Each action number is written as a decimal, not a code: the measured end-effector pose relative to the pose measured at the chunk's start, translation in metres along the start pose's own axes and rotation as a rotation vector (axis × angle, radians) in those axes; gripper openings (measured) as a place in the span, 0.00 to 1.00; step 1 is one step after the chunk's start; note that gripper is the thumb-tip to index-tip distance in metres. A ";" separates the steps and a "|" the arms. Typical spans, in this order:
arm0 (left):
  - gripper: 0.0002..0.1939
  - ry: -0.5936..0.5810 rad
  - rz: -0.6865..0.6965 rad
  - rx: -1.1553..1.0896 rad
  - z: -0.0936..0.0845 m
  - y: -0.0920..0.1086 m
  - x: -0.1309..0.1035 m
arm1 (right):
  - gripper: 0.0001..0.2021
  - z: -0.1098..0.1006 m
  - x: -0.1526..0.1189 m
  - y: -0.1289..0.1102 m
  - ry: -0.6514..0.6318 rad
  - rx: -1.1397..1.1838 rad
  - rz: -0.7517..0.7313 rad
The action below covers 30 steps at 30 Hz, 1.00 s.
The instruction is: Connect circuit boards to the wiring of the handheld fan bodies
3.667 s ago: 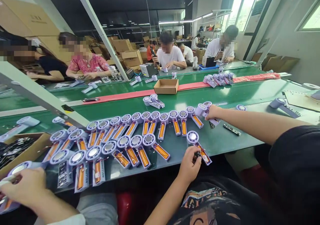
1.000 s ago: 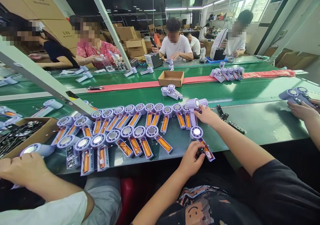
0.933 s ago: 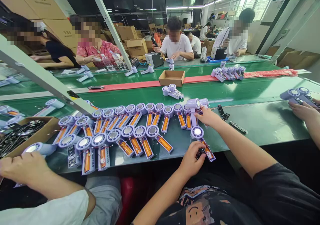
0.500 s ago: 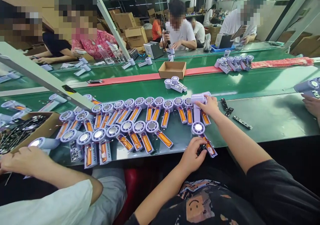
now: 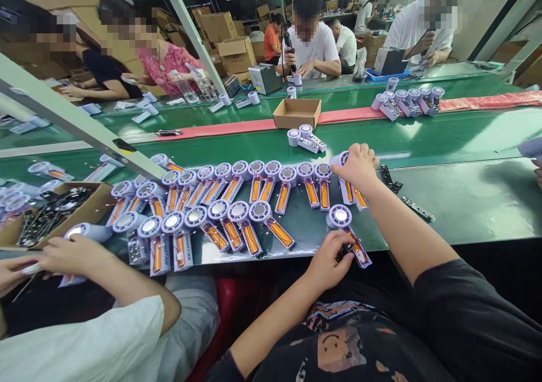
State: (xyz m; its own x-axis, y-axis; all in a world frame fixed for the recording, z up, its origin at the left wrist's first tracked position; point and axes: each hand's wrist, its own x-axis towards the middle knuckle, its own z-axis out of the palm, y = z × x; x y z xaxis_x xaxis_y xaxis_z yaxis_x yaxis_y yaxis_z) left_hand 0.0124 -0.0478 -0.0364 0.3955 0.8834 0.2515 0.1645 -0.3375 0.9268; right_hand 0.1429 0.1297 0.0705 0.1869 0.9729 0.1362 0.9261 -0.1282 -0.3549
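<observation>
My left hand [image 5: 331, 262] is closed around a small black circuit board [image 5: 345, 251] at the table's front edge. Against it lies a lilac handheld fan [image 5: 339, 217], its open handle tilted down to the right with orange battery and wires showing. My right hand [image 5: 359, 168] curls over a handheld fan [image 5: 360, 199] at the right end of the back row; fingers and palm hide its head. Left of that hand, another fan [image 5: 345, 191] is partly covered. Two rows of similar fans [image 5: 288, 177] stretch leftward, round heads up.
Loose circuit boards [image 5: 417, 208] lie right of my right hand. A cardboard tray [image 5: 297, 113] stands on the red strip [image 5: 237, 128] beyond, with two fans before it. A co-worker's arms [image 5: 97, 260] work at left beside a box of boards [image 5: 99, 204]. A slanted metal post [image 5: 91, 127] crosses there.
My right hand has turned over the fan it held upside down and lowered it at the row's right end, orange side up. My left hand stays by the near fan with the board.
</observation>
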 end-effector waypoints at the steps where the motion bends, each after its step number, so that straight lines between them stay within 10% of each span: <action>1: 0.16 0.001 -0.002 0.001 0.000 0.000 0.000 | 0.34 0.000 0.003 -0.001 -0.044 0.010 0.015; 20: 0.15 -0.003 0.012 0.011 -0.002 0.001 -0.002 | 0.30 0.023 0.011 0.005 -0.058 0.006 0.069; 30: 0.16 -0.014 0.017 0.022 -0.003 0.000 -0.003 | 0.30 0.000 0.002 0.084 -0.141 0.027 0.102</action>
State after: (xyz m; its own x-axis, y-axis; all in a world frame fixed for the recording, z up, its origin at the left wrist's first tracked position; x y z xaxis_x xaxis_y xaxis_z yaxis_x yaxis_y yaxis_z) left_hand 0.0089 -0.0494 -0.0367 0.4112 0.8728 0.2627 0.1777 -0.3595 0.9161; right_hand 0.2212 0.1213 0.0410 0.2296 0.9728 -0.0321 0.8952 -0.2240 -0.3852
